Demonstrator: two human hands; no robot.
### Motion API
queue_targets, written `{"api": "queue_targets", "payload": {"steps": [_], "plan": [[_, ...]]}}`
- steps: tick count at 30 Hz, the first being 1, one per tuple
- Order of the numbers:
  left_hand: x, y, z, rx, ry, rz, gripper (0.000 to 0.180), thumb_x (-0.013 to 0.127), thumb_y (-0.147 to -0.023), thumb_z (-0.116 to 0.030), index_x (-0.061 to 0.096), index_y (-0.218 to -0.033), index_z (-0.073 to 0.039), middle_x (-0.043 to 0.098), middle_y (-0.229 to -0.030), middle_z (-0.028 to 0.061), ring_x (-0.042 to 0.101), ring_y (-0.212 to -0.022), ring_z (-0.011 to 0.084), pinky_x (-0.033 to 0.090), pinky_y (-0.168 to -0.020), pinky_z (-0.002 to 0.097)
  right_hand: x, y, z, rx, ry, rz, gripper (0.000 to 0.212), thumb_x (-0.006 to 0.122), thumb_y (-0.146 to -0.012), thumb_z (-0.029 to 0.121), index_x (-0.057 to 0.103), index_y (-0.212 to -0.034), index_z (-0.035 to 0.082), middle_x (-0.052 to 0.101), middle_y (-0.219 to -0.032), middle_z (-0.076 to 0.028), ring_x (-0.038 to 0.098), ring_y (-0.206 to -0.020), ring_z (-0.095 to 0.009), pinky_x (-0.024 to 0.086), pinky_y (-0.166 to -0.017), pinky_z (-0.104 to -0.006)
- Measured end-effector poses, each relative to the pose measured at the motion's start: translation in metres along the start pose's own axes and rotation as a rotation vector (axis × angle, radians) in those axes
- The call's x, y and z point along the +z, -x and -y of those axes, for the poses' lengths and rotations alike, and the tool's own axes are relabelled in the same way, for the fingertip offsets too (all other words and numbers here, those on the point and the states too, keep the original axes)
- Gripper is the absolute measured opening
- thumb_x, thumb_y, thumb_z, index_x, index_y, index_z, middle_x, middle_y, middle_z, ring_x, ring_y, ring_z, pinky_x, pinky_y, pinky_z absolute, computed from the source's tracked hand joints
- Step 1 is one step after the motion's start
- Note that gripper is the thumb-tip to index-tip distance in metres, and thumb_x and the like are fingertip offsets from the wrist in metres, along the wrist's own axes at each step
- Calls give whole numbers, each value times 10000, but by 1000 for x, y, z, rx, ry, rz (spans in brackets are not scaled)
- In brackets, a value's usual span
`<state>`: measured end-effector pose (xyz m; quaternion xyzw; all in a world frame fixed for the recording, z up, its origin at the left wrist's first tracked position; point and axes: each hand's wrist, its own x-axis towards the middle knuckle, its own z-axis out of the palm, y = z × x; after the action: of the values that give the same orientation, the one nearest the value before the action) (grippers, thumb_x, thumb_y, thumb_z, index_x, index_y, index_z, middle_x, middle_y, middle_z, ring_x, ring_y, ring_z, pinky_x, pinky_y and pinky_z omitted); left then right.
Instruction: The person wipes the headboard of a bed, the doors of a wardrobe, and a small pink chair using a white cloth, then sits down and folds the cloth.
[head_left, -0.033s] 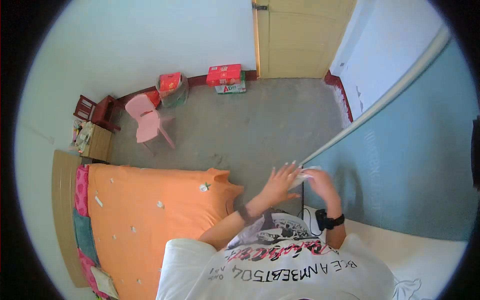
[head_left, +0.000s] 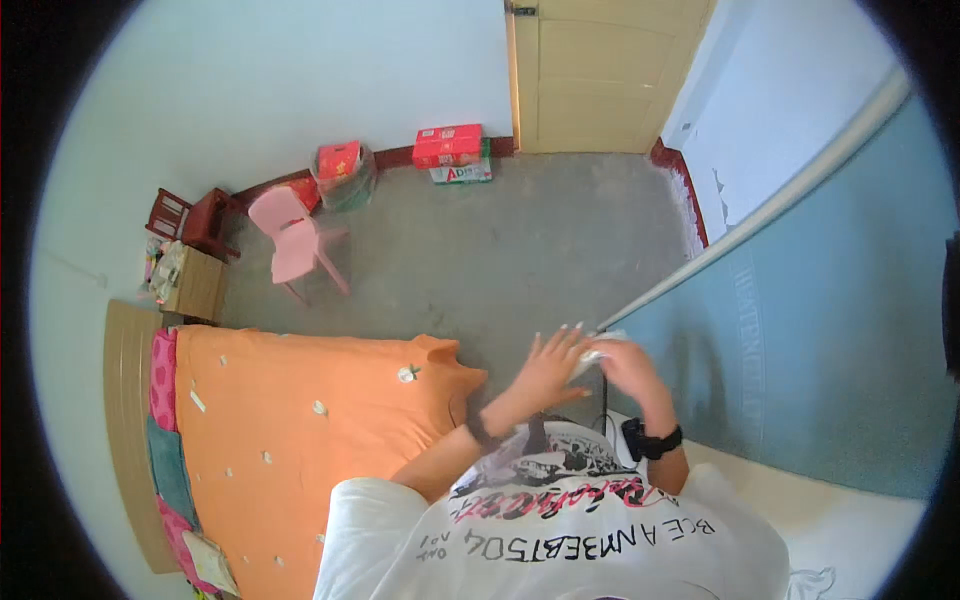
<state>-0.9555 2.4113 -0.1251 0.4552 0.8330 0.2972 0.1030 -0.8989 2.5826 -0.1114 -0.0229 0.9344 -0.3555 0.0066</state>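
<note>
- Two bare hands meet at the near right of the room, beyond the white shirt and right of the orange bed.
- Between them sits a thin white piece, mostly covered by fingers; whether it is tissue, cloth or film is too blurred to tell.
- Left hand: flat, fingers spread and pointing away from the body, just beside or touching the white piece, not wrapped round it.
- Right hand: fingers curled inward over the white piece, seemingly pinching it; the fingertips are hidden.
- Handling, as a judgement: it looks light, soft and limp, likely to crumple or tear if tugged. An edge or corner pinched lightly between thumb and fingertips, with the other palm supporting, should suit it.
- Against the earlier frame, the change is small: the right hand and its black wristband sit slightly further left, the left hand also a touch left, and less of the white piece shows. The pink chair stands where it did.
</note>
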Motion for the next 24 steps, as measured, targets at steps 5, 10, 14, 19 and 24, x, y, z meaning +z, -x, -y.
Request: {"api": "queue_targets", "payload": {"steps": [5, 10, 14, 19, 24], "plan": [[-44, -21, 67, -254, 138, 127, 419, 632, -667, -220, 504, -1046, -98, 545, -1009, 128, 491, -972, 312, 372, -831, 455, -2, -84, 40, -79, -83, 189, 170, 489, -745, 61, 565, -896, 71, 583, -879, -147, 543, -786, -343, 440, -682, -405], [-74, -64, 120, -252, 190, 86, 182, 577, -694, -161, 570, -859, -83, 579, -781, 155, 538, -765, 343, 423, -647, 426, -13, -151, 15, -73, -48, 255, 230, 504, -735, 55, 544, -962, 54, 578, -882, -144, 548, -778, -326, 442, -658, -379], [-74, -121, 169, -204, 60, 127, 133, 549, -701, -173, 572, -801, -89, 580, -737, 155, 542, -706, 358, 423, -601, 440, -17, -214, -18, -63, -2, 220, 227, 530, -730, 91, 549, -954, 65, 577, -870, -144, 550, -767, -324, 439, -639, -375], [-111, -213, 219, -80, 33, 192, 124, 542, -706, -194, 587, -768, -97, 575, -699, 151, 539, -668, 355, 421, -579, 436, -46, -292, -45, 39, 108, 207, 223, 562, -714, 145, 550, -918, 58, 575, -859, -152, 548, -765, -329, 432, -641, -392], [-146, -301, 237, 91, -34, 261, 119, 533, -707, -179, 596, -775, -105, 568, -667, 149, 541, -648, 346, 427, -571, 425, -82, -351, -60, 186, -15, 146, 224, 577, -694, 158, 556, -886, 42, 572, -800, -177, 541, -778, -347, 428, -653, -397]]}}
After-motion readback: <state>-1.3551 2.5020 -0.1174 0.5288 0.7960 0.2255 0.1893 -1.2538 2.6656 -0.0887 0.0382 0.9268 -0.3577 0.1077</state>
